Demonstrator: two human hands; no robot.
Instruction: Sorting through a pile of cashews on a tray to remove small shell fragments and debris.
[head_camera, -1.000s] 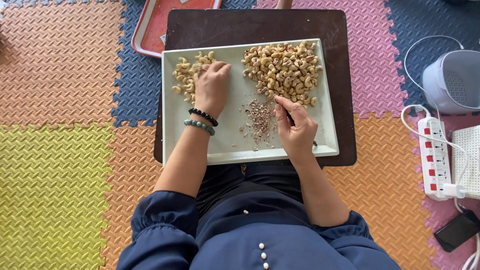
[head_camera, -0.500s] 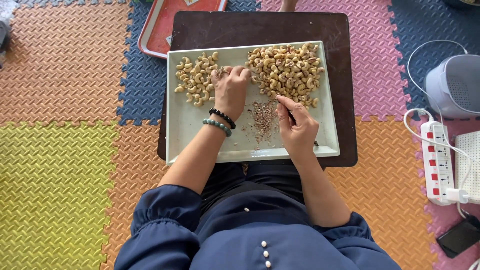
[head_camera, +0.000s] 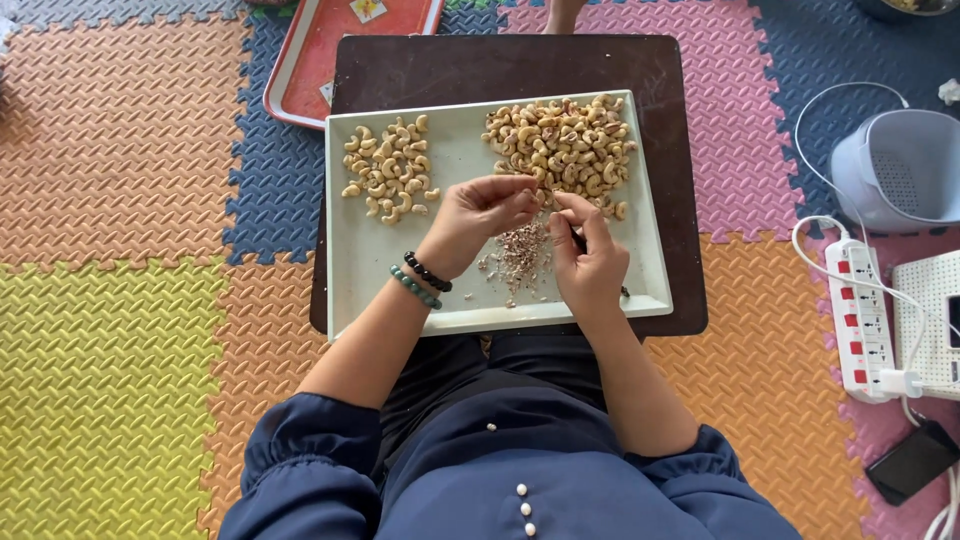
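Bright interlocking foam floor mats (head_camera: 120, 200) in orange, yellow, blue and pink surround a dark brown low wooden table (head_camera: 500, 65), on which sits a pale rectangular tray (head_camera: 360, 270). On that tray lie three groups: a small heap of pale, clean cashew kernels (head_camera: 390, 168) at the upper left, a bigger heap of brownish, skin-covered cashews (head_camera: 560, 145) at the upper right, and a scatter of reddish-brown skin flakes (head_camera: 520, 255) in the middle. Above the flakes, the left hand (head_camera: 480, 215) pinches a single nut (head_camera: 530, 195) between thumb and fingertips, while the right hand (head_camera: 590, 260) is clenched around a thin dark tool (head_camera: 578, 240) whose tip meets the nut. Judging by this, the skin is being scraped off one kernel; what follows calls for a steady pinch and light strokes so the kernel does not break. A red tray (head_camera: 320, 60) lies beyond the table, and a white power strip (head_camera: 865, 320) lies to the right.
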